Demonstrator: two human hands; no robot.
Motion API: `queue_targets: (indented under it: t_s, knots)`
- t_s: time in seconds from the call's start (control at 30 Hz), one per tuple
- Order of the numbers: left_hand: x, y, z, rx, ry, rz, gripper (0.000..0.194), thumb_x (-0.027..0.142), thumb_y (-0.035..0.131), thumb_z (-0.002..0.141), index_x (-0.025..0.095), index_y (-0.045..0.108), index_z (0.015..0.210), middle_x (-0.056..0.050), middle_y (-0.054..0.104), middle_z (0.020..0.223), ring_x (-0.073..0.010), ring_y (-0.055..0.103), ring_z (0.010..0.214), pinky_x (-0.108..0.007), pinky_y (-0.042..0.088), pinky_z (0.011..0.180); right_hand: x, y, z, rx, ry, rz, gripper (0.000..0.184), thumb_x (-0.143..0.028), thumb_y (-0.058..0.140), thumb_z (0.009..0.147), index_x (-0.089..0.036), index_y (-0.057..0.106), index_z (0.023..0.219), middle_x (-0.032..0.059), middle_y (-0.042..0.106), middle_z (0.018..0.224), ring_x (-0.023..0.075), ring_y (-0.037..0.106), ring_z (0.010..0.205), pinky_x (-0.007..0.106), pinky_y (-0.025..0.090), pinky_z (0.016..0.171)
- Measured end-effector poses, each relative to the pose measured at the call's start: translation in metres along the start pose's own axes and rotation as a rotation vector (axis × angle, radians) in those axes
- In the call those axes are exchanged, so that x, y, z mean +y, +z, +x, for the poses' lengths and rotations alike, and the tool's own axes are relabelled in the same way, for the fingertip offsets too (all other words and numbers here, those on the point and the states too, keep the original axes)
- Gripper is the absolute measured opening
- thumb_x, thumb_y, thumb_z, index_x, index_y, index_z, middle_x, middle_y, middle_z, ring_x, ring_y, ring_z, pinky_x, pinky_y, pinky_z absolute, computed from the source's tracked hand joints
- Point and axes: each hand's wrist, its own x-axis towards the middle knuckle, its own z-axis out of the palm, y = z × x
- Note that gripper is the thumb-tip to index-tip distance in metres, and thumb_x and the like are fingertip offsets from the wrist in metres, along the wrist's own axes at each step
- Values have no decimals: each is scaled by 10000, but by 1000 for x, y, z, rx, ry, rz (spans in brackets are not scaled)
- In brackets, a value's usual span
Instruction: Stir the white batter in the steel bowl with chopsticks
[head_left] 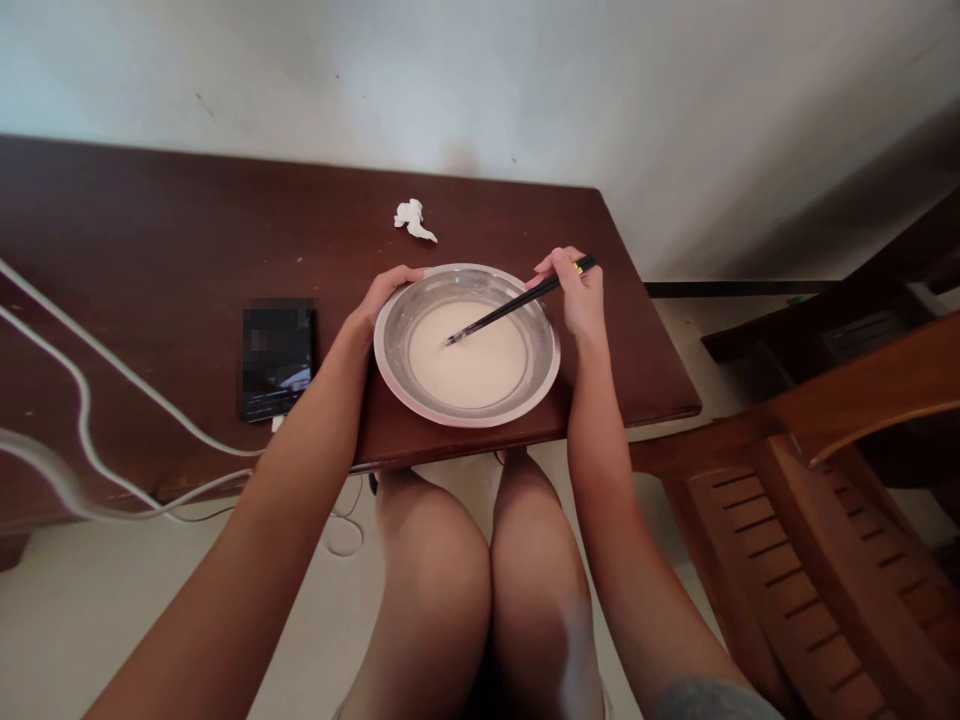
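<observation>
A wide metal bowl (390,365) stands at the front edge of the dark wooden table, holding a smooth, pale cream liquid (472,370). My left hand (386,292) grips the bowl's rim at its far left side, fingers on the outside. In my right hand (577,290), above the bowl's right rim, is a pair of black chopsticks (517,302) with a gold band near the top. They slant down to the left, and their wetted tips dip into the liquid near the middle of the bowl.
A crumpled white tissue (414,219) lies behind the bowl. To the left rests a dark phone (277,360) with a white plug at its lower end. White cables (82,390) cross the table's left side. A wooden chair (787,540) stands at the right, and a wall (450,90) rises behind.
</observation>
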Motion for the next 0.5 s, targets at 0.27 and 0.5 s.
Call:
queue_targets:
  t_s: [0.27,0.5]
  knots:
    - [0,0,-1,-8,-6,14,463,265,453,772,125,629,1176,-45,747,875,-246,679,982,-338,520,903,1,2,-1,-110,12,41,393,-555,560,839,-212,637,663,-63,573,483,87,621,524,243,495,605]
    - [2,3,-3,-8,-2,32,506,278,454,761,138,628,1215,-50,760,913,-260,675,1028,-331,523,902,0,-4,1,67,24,7,459,-626,510,830,-218,581,633,-62,555,485,87,601,490,257,498,600]
